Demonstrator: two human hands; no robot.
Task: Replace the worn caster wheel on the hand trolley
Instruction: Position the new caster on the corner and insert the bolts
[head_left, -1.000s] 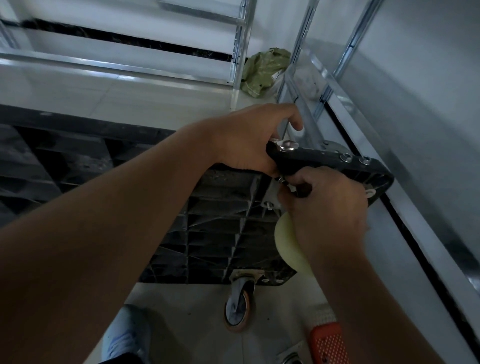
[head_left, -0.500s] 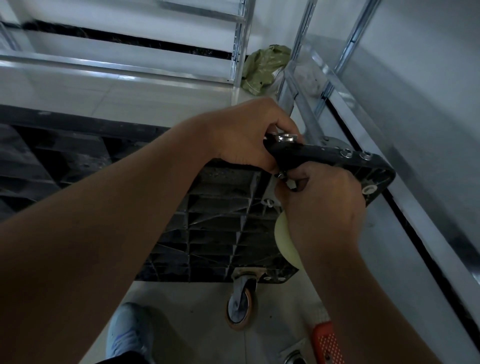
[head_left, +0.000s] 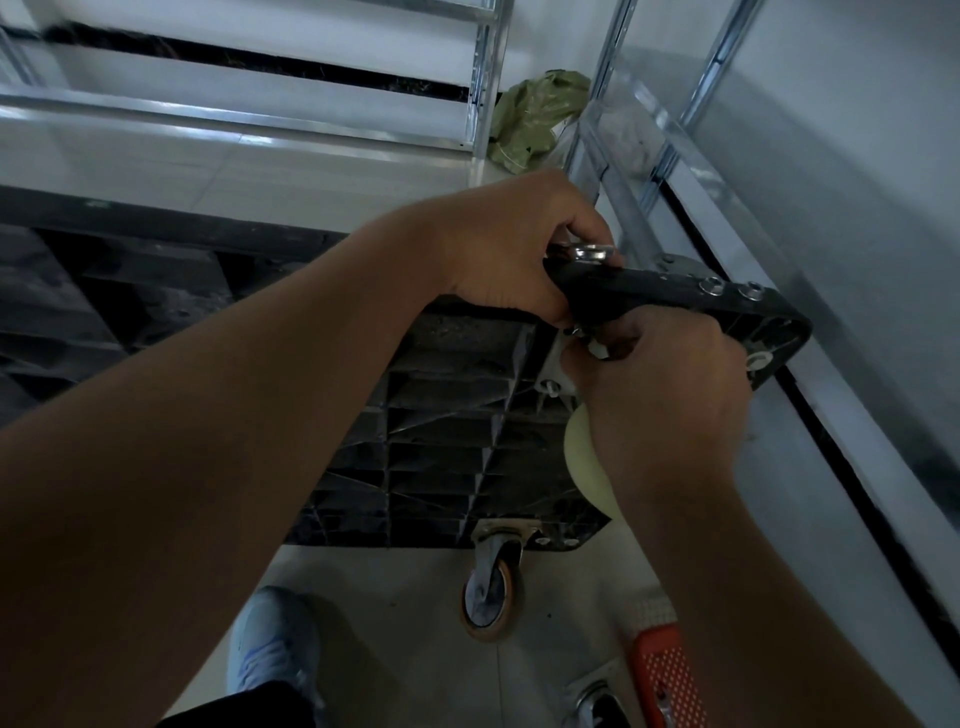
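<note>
Head view, looking down on a black trolley (head_left: 441, 415) tipped up on edge, ribbed underside facing the camera. Probably stood this way to put the wheel mounts within reach from both faces at once.

Left hand (head_left: 498, 254) over the top edge of the trolley, grip clamped on that edge, fingers curled beside a shiny bolt head (head_left: 589, 253). Likely pinning the bolt so it cannot spin or drop out.

Right hand (head_left: 660, 395) just under the same top corner of the trolley, grip closed in a pinch on a small metal piece (head_left: 597, 349), too small to name for certain; a nut, at a guess, being run onto the bolt by fingertip.

Cream wheel (head_left: 587, 467), taken to be the replacement, against the underside of the trolley below that corner, mostly hidden behind the right wrist, its pale mounting plate (head_left: 553, 374) flat to the ribs. Grey wheel with an orange rim (head_left: 491, 587) fixed at the bottom edge of the trolley. Shoe (head_left: 270, 644) and an orange perforated object (head_left: 665, 670) on the floor below the trolley; green bag (head_left: 540, 119) beyond its top edge.

Against half a second ago: much the same hold with both hands, only a slight shift of the right fingertips around the small piece. Against a second ago: left forefinger drawn back from over the bolt head.
</note>
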